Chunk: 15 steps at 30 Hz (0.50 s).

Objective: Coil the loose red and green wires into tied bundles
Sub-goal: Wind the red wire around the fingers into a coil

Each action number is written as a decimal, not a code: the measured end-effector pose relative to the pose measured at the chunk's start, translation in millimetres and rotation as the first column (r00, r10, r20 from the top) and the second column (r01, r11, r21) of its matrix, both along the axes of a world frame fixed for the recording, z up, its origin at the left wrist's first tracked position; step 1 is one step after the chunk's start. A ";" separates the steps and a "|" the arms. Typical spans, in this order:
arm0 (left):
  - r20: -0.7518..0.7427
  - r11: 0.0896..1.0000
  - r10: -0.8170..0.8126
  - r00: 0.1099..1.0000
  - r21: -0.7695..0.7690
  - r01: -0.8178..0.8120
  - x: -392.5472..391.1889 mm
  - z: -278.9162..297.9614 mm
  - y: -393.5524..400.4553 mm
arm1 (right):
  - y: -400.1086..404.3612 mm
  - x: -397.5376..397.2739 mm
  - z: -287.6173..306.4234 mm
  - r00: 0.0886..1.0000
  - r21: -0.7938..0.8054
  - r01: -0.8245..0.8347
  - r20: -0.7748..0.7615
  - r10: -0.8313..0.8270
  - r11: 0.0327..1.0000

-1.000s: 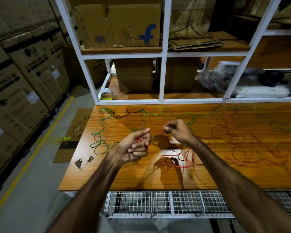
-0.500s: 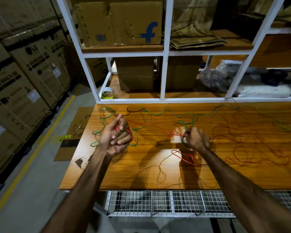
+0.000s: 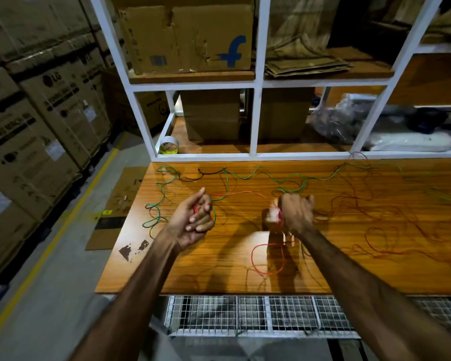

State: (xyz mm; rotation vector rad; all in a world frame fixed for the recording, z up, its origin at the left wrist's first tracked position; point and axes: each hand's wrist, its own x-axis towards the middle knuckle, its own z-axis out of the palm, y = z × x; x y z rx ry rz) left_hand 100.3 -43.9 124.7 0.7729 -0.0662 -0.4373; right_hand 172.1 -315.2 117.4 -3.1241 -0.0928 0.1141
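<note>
A red wire (image 3: pixel 241 193) stretches between both hands above the wooden table (image 3: pixel 219 277). My left hand (image 3: pixel 193 218) grips a small bunch of red wire loops in its curled fingers. My right hand (image 3: pixel 296 213), blurred, holds the same red wire, which drops from it into a loop (image 3: pixel 267 259) on the table. More thin red wire (image 3: pixel 401 238) lies tangled across the table's right half. A green wire (image 3: pixel 284 179) snakes along the table's far edge and loops down at the left (image 3: pixel 154 212).
A short black wire (image 3: pixel 208 173) lies at the far left of the table. A white shelf frame (image 3: pixel 255 118) with cardboard boxes stands behind the table, a tape roll (image 3: pixel 169 147) at its left corner. Stacked cartons (image 3: pixel 37 118) line the aisle on the left. A wire mesh shelf (image 3: pixel 245 313) sits below the table's near edge.
Both hands drew apart from the middle, stretching red wire between them. Since half a second ago the right hand has risen and the left has shifted slightly right.
</note>
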 end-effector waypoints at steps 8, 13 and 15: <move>-0.007 0.999 -0.030 1.000 0.028 0.030 1.7 13.3 -22.3 | 19.0 15.5 -8.1 0.962 0.682 -0.268 0.159 0.220 0.680; -0.055 0.996 0.026 0.998 -0.088 -0.031 2.8 13.4 -12.9 | 14.2 32.5 24.7 0.942 0.969 0.246 -0.234 0.240 -0.020; -0.068 0.991 0.007 0.998 -0.135 -0.016 2.5 10.7 -6.7 | 4.1 37.2 24.5 0.929 0.934 0.338 -0.312 0.197 -0.112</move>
